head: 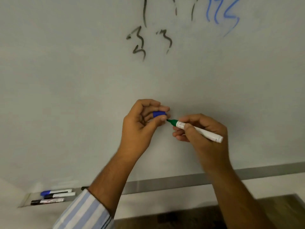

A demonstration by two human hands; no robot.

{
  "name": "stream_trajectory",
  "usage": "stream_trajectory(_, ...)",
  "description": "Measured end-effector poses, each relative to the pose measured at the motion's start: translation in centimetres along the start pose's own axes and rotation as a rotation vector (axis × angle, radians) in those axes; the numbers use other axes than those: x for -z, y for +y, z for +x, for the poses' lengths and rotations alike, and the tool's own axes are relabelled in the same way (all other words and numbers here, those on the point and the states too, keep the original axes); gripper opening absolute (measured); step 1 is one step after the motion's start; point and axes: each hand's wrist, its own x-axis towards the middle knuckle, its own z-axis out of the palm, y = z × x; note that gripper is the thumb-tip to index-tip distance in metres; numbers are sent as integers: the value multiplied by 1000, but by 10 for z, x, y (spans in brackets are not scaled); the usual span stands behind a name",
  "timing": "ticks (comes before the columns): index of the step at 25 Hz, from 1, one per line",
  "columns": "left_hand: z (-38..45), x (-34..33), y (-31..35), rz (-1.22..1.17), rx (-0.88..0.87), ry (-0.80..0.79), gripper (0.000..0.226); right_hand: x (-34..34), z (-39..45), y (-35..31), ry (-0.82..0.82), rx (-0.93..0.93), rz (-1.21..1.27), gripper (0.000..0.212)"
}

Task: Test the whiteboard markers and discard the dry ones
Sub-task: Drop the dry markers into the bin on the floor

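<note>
— What are the hands doing?

— The left hand (142, 123) pinches a blue cap (158, 114) between thumb and fingers. The right hand (200, 131) grips a white-barrelled marker (198, 129) with a green nose; its tip points at the cap, just beside it. Both are held in front of the whiteboard (82, 80).

— And around them?

— Black scribbles (139, 43) and blue scribbles (222, 12) sit higher on the board. At lower left, the tray (24, 201) holds three markers (56, 195), one blue-capped and two dark-capped. A striped sleeve (84, 212) covers the left forearm.
</note>
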Motion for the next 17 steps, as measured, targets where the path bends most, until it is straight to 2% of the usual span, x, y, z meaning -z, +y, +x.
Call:
stream_trajectory(4, -9, -21, -9, -120, 172, -98, 20, 17, -22, 11, 53, -13, -18, 24)
stream_trajectory(10, -19, -66, -40, -204, 335, -59, 25, 56, -37, 31, 171, -48, -5, 20)
stream_trajectory(17, -46, -148, -82, -193, 587, -177, 36, 119, -50, 66, 168, -144, -65, 16)
